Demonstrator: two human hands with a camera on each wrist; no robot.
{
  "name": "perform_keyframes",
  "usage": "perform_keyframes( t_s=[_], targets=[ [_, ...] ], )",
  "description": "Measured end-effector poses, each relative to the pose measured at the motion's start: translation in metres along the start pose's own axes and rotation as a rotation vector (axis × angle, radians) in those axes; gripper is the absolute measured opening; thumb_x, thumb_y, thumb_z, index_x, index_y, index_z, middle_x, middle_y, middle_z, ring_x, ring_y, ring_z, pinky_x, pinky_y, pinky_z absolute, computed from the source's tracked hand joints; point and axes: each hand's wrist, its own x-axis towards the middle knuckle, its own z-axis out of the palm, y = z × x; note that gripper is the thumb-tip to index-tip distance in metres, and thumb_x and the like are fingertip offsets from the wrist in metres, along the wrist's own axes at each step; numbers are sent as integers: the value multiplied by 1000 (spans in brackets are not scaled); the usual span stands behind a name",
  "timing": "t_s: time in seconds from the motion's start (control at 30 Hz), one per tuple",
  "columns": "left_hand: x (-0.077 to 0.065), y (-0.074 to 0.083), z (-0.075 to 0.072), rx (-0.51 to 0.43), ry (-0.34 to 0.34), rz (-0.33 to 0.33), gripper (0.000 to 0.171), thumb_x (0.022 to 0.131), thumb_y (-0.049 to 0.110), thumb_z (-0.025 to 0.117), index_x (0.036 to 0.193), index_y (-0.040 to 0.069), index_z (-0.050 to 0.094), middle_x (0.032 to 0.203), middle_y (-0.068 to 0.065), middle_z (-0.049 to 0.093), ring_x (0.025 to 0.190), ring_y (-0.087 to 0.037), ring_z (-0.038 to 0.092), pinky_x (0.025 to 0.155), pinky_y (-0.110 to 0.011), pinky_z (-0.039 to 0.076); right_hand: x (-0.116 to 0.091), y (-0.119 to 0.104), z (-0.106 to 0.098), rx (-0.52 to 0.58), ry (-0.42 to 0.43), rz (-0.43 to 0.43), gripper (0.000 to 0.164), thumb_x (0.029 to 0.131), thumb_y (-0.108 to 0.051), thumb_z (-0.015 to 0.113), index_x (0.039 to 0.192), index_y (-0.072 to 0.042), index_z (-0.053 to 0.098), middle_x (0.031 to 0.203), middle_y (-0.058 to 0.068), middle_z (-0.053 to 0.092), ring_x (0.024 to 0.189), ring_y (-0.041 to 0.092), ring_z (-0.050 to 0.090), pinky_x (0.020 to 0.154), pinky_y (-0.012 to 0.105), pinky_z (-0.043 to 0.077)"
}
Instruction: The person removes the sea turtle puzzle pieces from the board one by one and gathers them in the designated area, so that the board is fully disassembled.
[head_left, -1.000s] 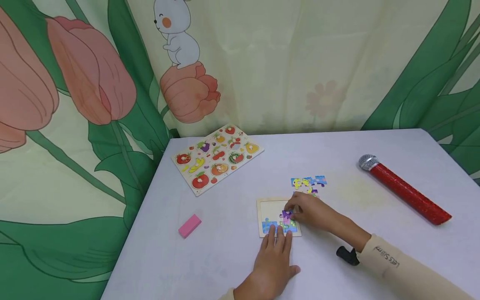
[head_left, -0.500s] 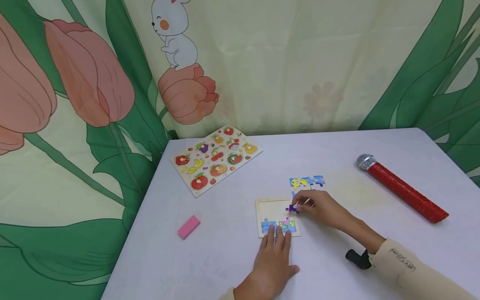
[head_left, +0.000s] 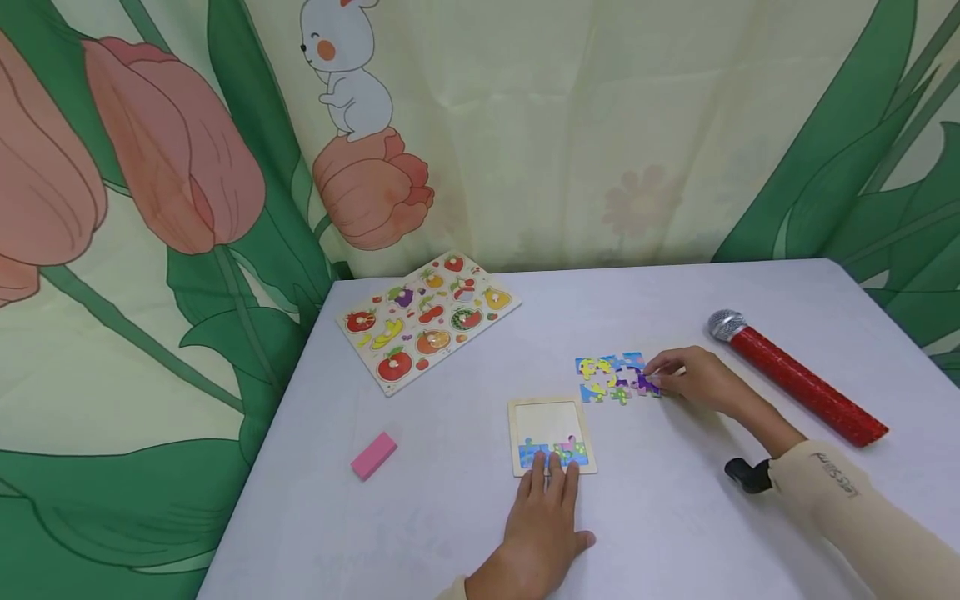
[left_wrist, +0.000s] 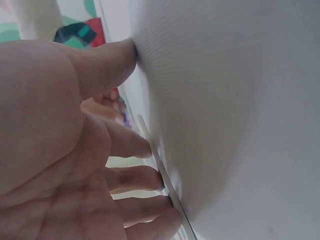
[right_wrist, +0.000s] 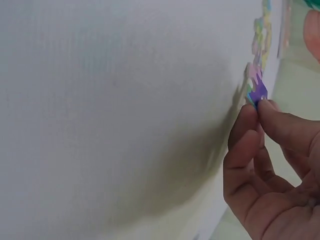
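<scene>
My right hand (head_left: 693,379) pinches a purple jigsaw piece (right_wrist: 258,92) between thumb and fingertips, at the right side of a cluster of loose jigsaw pieces (head_left: 598,368) in blue, yellow and purple. Nearer to me lies a square wooden puzzle frame (head_left: 513,425), with blue and green pieces along its bottom row and bare board above. My left hand (head_left: 542,525) rests with straight fingers over the frame's lower edge. In the left wrist view its fingertips touch the frame's thin edge (left_wrist: 162,170), with the thumb on the tablecloth.
A fruit puzzle board (head_left: 429,321) lies at the back left of the white table (head_left: 450,517). A pink block (head_left: 373,455) is left of the frame. On the right lies a red microphone (head_left: 806,375) with a silver head. A printed curtain (head_left: 540,142) hangs behind the table.
My right hand has carried the purple piece away from the wooden frame, rightward and back to the loose cluster. My left hand has stayed at the frame's lower edge.
</scene>
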Motion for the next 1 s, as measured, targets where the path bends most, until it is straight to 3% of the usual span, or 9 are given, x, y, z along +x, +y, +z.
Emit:
perform_keyframes(
  t_s=[0.17,0.43,0.67,1.0],
  targets=[
    [1,0,0,3,-2,-3,87,94,74,46,163,24,28,165,-2,28,153,-24,25,119,-32,29,4,-1,3,-21,5,1,16,96,-3,69,110,0,76,104,18,72,94,32,62,73,36,53],
    [-1,-4,0,-88,6,7,86,94,70,53,162,22,30,165,-4,29,153,-26,25,118,-32,31,9,0,-1,-29,-35,-7,18,95,-2,68,110,0,78,112,21,72,99,33,62,75,35,50],
    [-4,-12,-5,-269,22,38,80,95,54,67,160,18,37,164,-9,30,153,-29,25,118,-34,32,8,-5,0,-36,-43,28,17,95,-1,69,109,1,78,112,22,71,96,31,61,75,36,52],
    [-6,-23,-7,-538,20,96,78,98,45,68,159,9,36,164,-15,25,154,-35,18,121,-43,26,5,-16,15,-135,61,50,13,91,2,72,103,1,77,99,19,67,95,39,61,81,52,55]
  ],
)
